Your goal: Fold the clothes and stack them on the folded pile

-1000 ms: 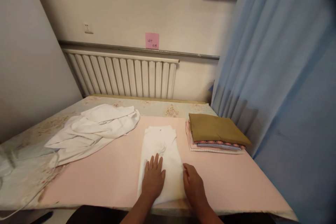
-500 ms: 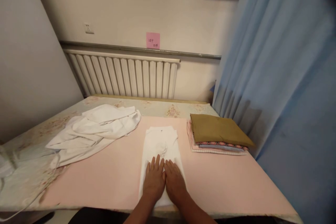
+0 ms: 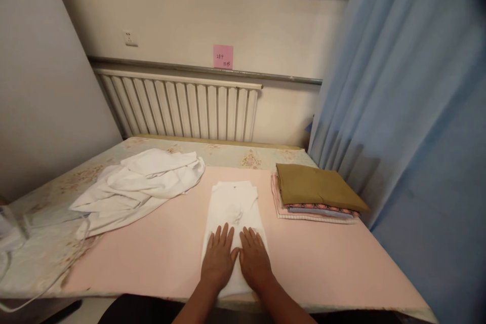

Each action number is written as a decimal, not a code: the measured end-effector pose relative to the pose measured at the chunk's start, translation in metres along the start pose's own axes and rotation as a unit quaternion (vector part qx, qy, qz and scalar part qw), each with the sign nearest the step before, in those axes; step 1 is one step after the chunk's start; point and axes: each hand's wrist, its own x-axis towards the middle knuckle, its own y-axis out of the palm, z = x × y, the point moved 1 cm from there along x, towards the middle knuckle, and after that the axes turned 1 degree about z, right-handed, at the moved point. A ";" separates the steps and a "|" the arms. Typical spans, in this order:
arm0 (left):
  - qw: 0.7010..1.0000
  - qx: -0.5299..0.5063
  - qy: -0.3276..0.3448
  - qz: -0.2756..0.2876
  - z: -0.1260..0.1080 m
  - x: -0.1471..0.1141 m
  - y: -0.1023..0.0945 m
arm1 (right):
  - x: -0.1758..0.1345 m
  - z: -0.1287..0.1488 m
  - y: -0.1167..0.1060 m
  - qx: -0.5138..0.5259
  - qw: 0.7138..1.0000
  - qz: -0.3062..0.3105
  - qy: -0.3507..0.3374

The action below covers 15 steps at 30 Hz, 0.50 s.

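Observation:
A white garment (image 3: 234, 197), folded into a long narrow rectangle, lies flat on a pink cloth (image 3: 144, 258). Wrinkles show near its middle, and a small dark mark sits at its far end. My left hand (image 3: 219, 259) rests palm down on the left part of the garment, fingers stretched out. Flat on the right part is my right hand (image 3: 255, 260), also with its fingers extended. The thumbs nearly meet at the centre. Neither hand grips anything; the fabric under the palms is hidden.
A crumpled white cloth (image 3: 140, 190) lies at the left. On the right stands a stack of folded fabrics topped by an olive-brown piece (image 3: 317, 186), beside a blue curtain (image 3: 364, 111). A white cord (image 3: 56, 282) runs along the left edge. Behind the table is a radiator (image 3: 182, 106).
My hands have moved slightly apart across the garment, the left one leftward and the right one a little rightward. The garment stays in place.

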 end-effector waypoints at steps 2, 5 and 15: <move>1.000 0.001 -0.008 0.000 0.003 -0.002 0.001 | 0.000 -0.001 -0.001 -0.002 1.000 0.004 -0.002; 1.000 0.003 -0.015 0.001 0.006 -0.006 0.003 | 0.000 -0.001 -0.005 -0.003 1.000 0.017 0.003; 1.000 0.002 -0.017 0.011 0.013 -0.012 -0.005 | -0.004 -0.005 -0.012 -0.002 1.000 0.028 0.006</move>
